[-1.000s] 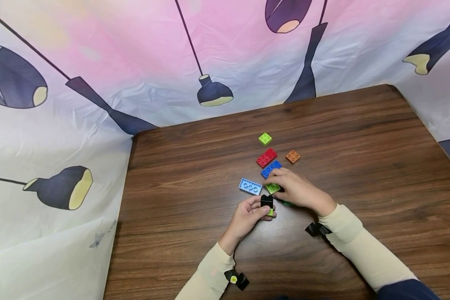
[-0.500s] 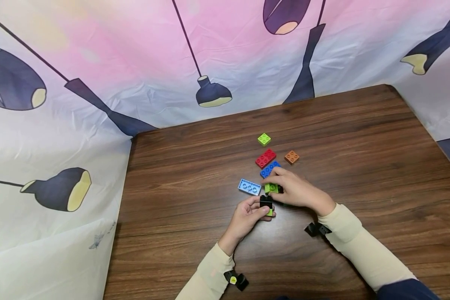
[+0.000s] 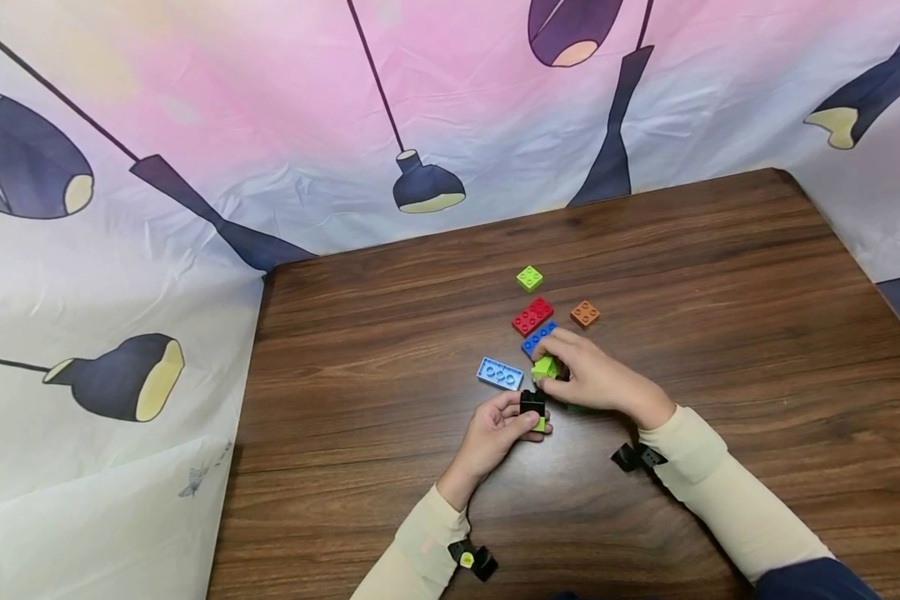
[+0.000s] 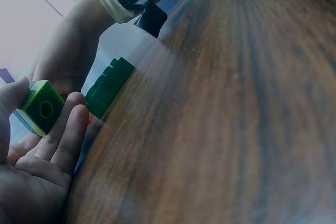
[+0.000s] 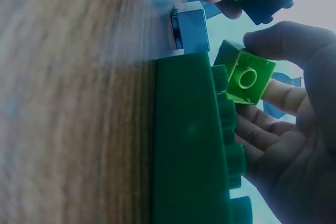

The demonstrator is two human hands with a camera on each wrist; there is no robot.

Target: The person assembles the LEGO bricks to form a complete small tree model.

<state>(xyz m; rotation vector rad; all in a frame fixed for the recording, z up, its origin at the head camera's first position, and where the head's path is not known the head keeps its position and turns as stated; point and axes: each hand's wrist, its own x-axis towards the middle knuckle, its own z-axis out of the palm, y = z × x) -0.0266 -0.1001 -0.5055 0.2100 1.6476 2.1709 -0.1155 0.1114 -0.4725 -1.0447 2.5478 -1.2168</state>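
Observation:
My left hand [image 3: 495, 429] grips a small stack: a black brick [image 3: 532, 403] with studs up, joined to a lime green brick [image 3: 540, 426] below it. The left wrist view shows that stack's lime underside [image 4: 46, 108] between thumb and fingers. Just to the right, my right hand [image 3: 600, 377] pinches another lime brick [image 3: 544, 367] between thumb and fingers. Its hollow underside [image 5: 248, 78] faces the right wrist camera. The two hands are close but apart. Beneath the right hand lies a long dark green brick [image 5: 186, 140], mostly hidden in the head view.
A light blue brick [image 3: 499, 373] lies hollow side up left of the right hand. Behind are a blue brick [image 3: 537, 340], partly covered by fingers, a red brick [image 3: 532, 317], an orange-brown brick [image 3: 585, 313] and a lime brick [image 3: 529, 277] on the wooden table [image 3: 375, 350].
The lime brick in my right hand has turned and tilted between the fingers, and that hand has shifted slightly away from me. My left hand and its stack have stayed in place.

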